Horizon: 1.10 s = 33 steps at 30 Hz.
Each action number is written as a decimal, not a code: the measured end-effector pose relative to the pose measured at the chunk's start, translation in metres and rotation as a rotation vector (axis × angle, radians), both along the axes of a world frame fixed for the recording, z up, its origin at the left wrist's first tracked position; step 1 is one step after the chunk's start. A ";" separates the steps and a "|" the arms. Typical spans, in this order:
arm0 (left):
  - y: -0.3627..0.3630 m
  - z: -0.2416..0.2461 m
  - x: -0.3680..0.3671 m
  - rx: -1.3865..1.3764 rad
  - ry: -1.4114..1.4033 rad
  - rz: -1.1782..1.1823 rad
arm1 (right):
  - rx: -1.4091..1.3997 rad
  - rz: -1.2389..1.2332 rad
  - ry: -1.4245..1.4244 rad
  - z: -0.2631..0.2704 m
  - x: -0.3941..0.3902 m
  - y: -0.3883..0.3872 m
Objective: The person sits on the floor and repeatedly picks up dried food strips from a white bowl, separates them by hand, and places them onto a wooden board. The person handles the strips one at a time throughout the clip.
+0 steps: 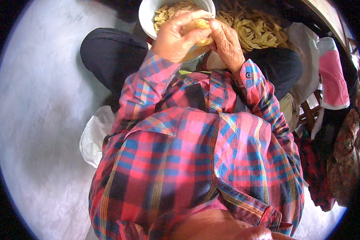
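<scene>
My left hand [172, 37] curls around a pale yellow, leafy-looking piece [202, 24], its fingers arched over the top and its thumb underneath. My right hand [228, 42] meets it from the right, thumb and fingertips pinched against the same piece. Part of the piece is hidden by the fingers, and some blur makes its exact kind unclear. Just beyond and below the hands stands a white bucket [147, 18] with small, pale yellow, dry pieces [165, 18] inside. To its right lies a heap of long, yellowish, dried plant strips [258, 33].
My crossed legs in dark trousers [111, 57] flank the hands. A white bag [96, 136] rests on the pale floor [48, 90] at my left. On the right are a pink and white cloth [333, 75], a light sheet-like wrap [303, 57] and a brown sack-like bundle [346, 159].
</scene>
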<state>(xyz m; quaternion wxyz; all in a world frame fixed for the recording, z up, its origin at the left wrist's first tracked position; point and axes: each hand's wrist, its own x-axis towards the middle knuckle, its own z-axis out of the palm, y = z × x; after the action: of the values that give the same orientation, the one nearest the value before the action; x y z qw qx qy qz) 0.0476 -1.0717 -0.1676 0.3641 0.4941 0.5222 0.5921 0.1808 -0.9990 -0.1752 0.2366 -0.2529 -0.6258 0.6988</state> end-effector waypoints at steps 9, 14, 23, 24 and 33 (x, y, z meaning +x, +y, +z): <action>-0.003 -0.021 0.008 -0.202 -0.461 -0.118 | 0.244 -0.304 -0.069 -0.013 -0.004 0.000; 0.000 -0.024 0.004 -0.152 -1.070 -0.400 | 0.201 -0.186 -0.067 -0.008 0.014 0.001; 0.001 -0.023 -0.003 -0.141 -1.216 -0.388 | 0.347 -0.207 -0.305 -0.001 0.063 0.008; 0.003 -0.018 -0.002 -0.158 -1.178 -0.365 | 0.333 -0.205 -0.305 -0.001 0.062 0.009; 0.004 -0.009 -0.002 -0.479 -0.617 -0.096 | 0.359 -0.115 -0.384 -0.014 0.052 0.012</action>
<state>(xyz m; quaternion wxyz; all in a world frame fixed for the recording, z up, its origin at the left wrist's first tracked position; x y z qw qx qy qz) 0.0457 -1.0680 -0.1768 0.6363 0.2176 0.4878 0.5566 0.2324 -0.9875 -0.1896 0.1938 -0.3700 -0.7579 0.5011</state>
